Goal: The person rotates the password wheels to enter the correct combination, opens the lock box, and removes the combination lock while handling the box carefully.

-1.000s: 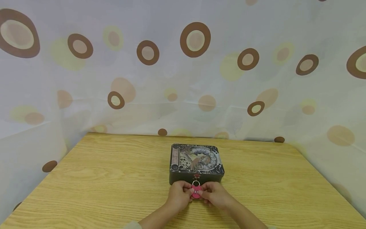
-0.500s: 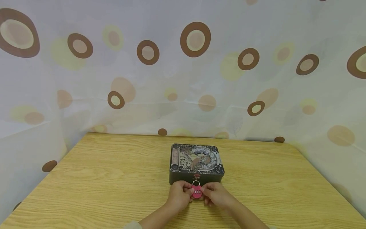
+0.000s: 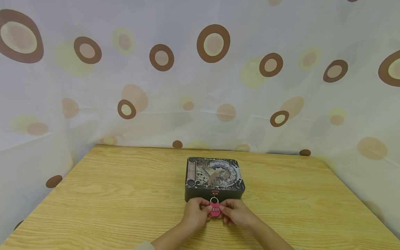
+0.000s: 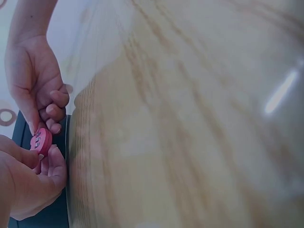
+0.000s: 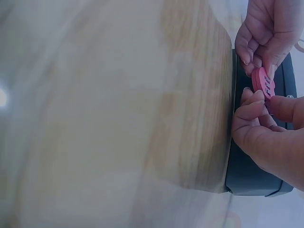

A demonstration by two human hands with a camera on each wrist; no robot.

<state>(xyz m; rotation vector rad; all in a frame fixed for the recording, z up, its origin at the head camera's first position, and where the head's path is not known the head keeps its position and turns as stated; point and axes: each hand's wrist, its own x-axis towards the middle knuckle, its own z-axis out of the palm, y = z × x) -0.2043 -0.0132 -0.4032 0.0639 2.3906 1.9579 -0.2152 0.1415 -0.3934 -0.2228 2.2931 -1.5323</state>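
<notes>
A pink combination padlock [image 3: 215, 210] with number dials on its face hangs by its silver shackle at the red clasp [image 3: 215, 192] of a dark tin box [image 3: 191, 195]. My left hand [image 3: 196, 212] pinches the padlock's left side between thumb and fingers. On the other side my right hand [image 3: 236, 210] pinches its right edge, the thumb beside the dials. Both wrist views show the padlock [image 4: 43, 141] between the two hands, right in front of the box's dark side [image 5: 254, 175]. Fingers hide the padlock's back.
The box's lid [image 3: 215, 173] carries an ornate printed picture. It stands on a wood-grain table [image 3: 125, 194]. A pale curtain [image 3: 187, 80] with brown and yellow circles hangs behind the table and along both its sides.
A second ago my right thumb lay over the right part of the dials; it has since slid right, uncovering them. My left hand, the padlock and the box stay in place.
</notes>
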